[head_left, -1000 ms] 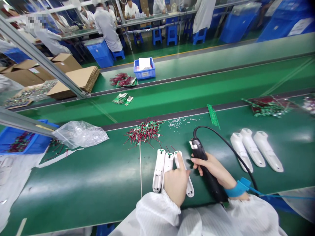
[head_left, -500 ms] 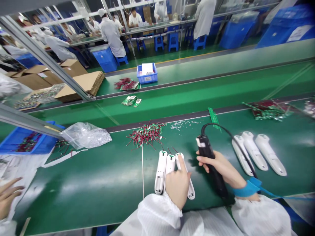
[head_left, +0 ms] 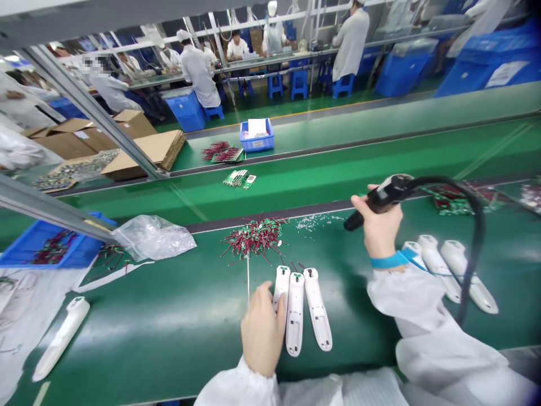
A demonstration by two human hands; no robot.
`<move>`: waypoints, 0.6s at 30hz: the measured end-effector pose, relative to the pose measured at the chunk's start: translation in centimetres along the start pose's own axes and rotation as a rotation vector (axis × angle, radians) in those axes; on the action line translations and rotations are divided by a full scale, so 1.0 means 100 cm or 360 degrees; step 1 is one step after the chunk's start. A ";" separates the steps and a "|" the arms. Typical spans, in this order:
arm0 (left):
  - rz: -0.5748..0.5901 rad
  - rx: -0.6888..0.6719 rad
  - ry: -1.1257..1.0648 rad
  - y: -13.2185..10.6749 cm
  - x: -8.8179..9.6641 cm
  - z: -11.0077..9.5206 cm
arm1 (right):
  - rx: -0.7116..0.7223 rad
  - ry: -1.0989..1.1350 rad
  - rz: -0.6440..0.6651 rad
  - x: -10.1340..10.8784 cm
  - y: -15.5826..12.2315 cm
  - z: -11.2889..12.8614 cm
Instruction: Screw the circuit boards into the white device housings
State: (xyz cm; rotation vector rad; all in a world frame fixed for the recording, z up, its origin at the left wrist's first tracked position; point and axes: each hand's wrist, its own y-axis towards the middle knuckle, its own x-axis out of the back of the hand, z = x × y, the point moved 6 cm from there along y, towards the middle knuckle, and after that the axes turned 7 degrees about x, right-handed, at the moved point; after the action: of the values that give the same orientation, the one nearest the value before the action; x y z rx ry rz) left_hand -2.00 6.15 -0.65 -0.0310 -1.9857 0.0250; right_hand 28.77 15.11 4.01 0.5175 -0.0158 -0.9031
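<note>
My right hand [head_left: 378, 228] is closed around a black corded electric screwdriver [head_left: 380, 197], held up above the green bench and pointing left and down; a blue wrist strap [head_left: 391, 260] circles that wrist. My left hand [head_left: 262, 330] rests on the leftmost of three white handheld casings [head_left: 302, 307] lying side by side in front of me, its fingers curled over that casing. A pile of small green boards with red wires [head_left: 256, 237] lies just beyond the casings.
Three more white casings [head_left: 448, 268] lie at the right, partly behind my sleeve. Another white casing [head_left: 61, 338] lies at the far left. A clear plastic bag [head_left: 154, 237], a blue bin [head_left: 46, 251] and cardboard boxes [head_left: 127, 141] are at the left. Workers stand beyond the conveyor belt [head_left: 321, 169].
My right hand has lifted the screwdriver off the bench, up and to the right. My left hand has slid from the rightmost casing to the leftmost. A white casing has appeared at far left.
</note>
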 end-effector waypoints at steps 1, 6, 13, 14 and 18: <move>-0.0046 0.0022 -0.0025 0.000 0.000 0.010 | 0.0038 0.0024 -0.0079 0.001 0.004 -0.005; 0.0077 0.0060 -0.0147 -0.004 -0.015 0.022 | 0.0114 0.0174 -0.0284 -0.001 0.021 -0.020; 0.0327 0.0035 -0.0082 -0.014 -0.025 0.002 | -0.0024 0.0324 -0.0221 -0.024 0.011 -0.028; 0.0346 0.0030 -0.0064 -0.016 -0.026 0.001 | -0.0051 0.0344 -0.0192 -0.028 0.007 -0.028; 0.0422 0.0031 -0.0045 -0.024 -0.028 -0.001 | -0.0168 0.0442 -0.0068 -0.040 -0.006 -0.021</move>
State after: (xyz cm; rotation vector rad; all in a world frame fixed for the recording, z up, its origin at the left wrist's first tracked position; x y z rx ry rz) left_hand -0.83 3.63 -3.11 -0.2826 -1.9972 0.2173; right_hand 26.34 18.73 2.69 0.5424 0.2949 -0.8622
